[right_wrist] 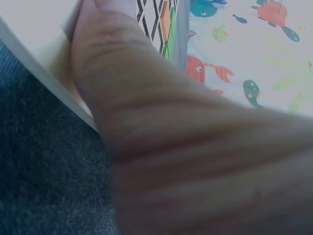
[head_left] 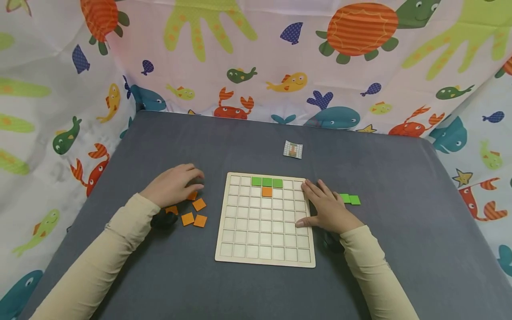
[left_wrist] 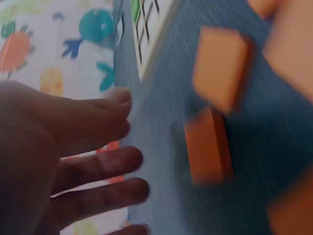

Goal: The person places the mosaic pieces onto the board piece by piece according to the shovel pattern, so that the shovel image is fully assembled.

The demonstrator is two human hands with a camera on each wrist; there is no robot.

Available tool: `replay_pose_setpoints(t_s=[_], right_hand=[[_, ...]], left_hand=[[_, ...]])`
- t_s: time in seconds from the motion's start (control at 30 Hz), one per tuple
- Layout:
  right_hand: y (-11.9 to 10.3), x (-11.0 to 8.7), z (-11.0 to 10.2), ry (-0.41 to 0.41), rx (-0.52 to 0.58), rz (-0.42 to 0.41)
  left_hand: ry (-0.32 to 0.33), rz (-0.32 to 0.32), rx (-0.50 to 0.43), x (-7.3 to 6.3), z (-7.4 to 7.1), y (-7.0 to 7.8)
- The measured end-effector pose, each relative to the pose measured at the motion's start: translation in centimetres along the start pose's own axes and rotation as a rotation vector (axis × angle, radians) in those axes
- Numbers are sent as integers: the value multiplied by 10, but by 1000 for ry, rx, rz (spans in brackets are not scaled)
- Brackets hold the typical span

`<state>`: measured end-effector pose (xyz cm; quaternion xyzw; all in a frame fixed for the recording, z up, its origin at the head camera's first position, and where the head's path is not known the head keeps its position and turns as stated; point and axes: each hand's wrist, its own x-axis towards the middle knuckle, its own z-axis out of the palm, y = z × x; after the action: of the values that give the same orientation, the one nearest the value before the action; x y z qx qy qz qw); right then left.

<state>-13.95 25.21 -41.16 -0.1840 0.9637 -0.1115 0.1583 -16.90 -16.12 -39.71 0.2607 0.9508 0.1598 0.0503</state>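
Note:
My left hand hovers over several loose orange square tiles left of the board. In the left wrist view its fingers are loosely bent and hold nothing, with thick orange tiles beside them. A pale wooden grid board lies in the middle of the table. Three green tiles sit side by side in its top row, and one orange tile lies directly below the middle one. My right hand rests on the board's right edge, fingers and thumb spread straight.
Behind the right hand lie more green tiles, partly hidden by it. A small printed card with a grid picture is beyond the board. The grey table backs onto a hanging cloth with sea animals.

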Motion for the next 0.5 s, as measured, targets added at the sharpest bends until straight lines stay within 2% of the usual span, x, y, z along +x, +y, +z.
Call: replay_pose_setpoints(t_s=[0.1,0.23,0.33,0.5], right_hand=[[-1,1,1,0,1,-6],[-1,0,0,3,2,-11],[1,-1,-1,7,1,-4],[0,0,1,2,4,-8]], left_hand=[[-47,-81,12,-22,-6,-16],[-94,-150,16,-43,-9,-28],[-97,-157,-7,-49,-7,-31],[-74,-134,-56,-51,-4,-32]])
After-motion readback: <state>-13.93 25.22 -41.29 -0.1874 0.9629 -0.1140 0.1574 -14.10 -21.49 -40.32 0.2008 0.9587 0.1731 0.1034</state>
